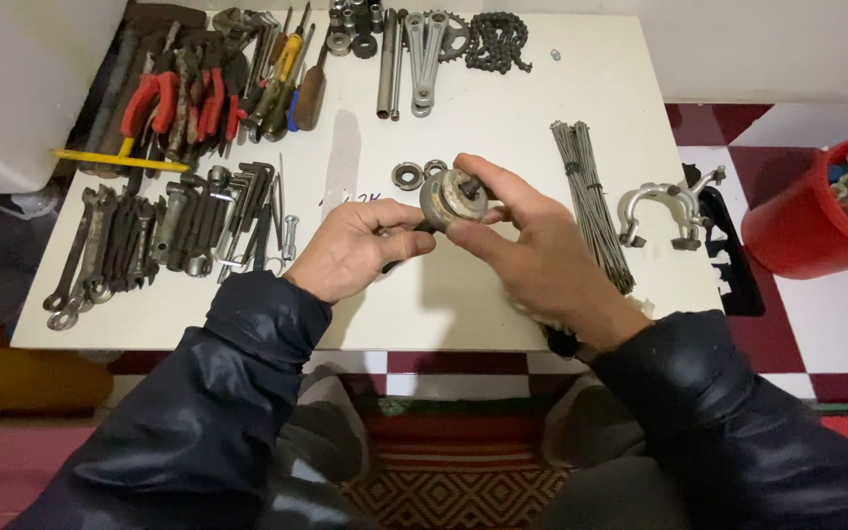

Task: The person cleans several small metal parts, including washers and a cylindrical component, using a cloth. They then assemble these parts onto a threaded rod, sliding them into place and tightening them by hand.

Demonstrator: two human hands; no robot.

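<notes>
Above the middle of a white table (503, 108), both my hands hold a round grey metal hub part (450, 198) with an axle end poking out of its face. My left hand (350, 247) grips a dark shaft or tool at the part's left side. My right hand (532, 240) wraps the part from the right, fingertips on its rim. Two small metal rings (419, 174) lie on the table just behind it.
Wrenches, hex keys and sockets (164, 231) lie at the left, pliers and screwdrivers (208, 88) behind them. Crank arms and a chain (463, 39) lie at the back, a spoke bundle (591, 201) and brake caliper (664, 211) at the right. A red bucket (802, 221) stands on the floor.
</notes>
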